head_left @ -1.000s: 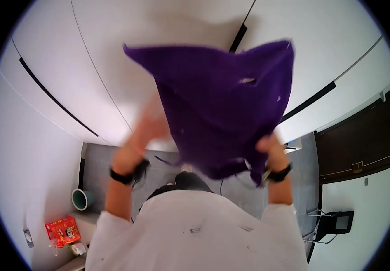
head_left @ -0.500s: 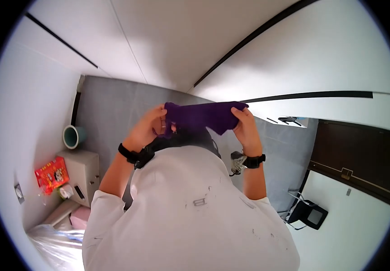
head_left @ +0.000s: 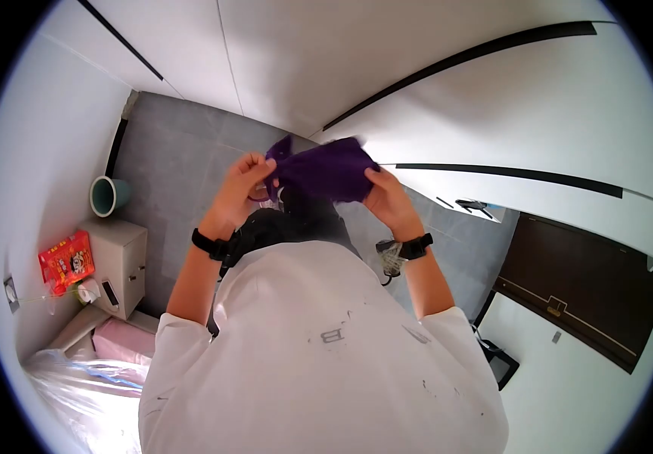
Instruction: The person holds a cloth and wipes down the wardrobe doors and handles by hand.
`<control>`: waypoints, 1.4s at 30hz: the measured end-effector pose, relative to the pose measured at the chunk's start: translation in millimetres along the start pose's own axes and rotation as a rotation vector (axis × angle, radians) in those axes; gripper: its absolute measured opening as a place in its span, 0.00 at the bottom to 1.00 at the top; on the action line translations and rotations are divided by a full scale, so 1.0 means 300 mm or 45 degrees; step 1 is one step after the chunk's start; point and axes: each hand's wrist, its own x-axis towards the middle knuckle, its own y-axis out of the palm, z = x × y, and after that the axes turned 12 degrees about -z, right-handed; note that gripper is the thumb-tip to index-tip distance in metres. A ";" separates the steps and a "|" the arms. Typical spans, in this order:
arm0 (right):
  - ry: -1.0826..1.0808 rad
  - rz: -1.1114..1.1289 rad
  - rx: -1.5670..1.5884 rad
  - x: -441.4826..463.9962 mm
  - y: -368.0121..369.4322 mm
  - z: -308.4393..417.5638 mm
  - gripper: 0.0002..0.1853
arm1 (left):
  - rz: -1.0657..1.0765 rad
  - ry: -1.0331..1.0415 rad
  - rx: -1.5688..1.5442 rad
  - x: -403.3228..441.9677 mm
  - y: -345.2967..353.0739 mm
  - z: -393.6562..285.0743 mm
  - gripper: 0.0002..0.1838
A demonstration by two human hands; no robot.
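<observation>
Two hands [head_left: 239, 189] [head_left: 391, 204] grip purple cloth [head_left: 330, 170]; red packet [head_left: 67, 259], print unreadable.

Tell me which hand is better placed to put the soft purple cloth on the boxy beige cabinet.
Likely the left hand: it grips the purple cloth nearer the beige cabinet; the right hand holds the farther side.

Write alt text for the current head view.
A person's left hand and right hand hold a purple cloth between them above a gray floor. White cabinets stand ahead; a teal bin and a nightstand are at left, a dark door at right.
</observation>
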 end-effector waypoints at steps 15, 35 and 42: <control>-0.471 -0.004 -0.072 -0.065 -0.089 0.031 0.17 | 0.001 0.708 0.148 0.022 -0.003 0.028 0.05; -0.588 -0.212 -0.355 -0.017 -0.064 0.060 0.14 | -0.437 1.336 0.438 0.053 0.080 0.087 0.09; -0.940 -0.518 -0.892 0.038 -0.117 0.023 0.17 | -0.536 1.263 0.546 0.097 0.067 0.091 0.11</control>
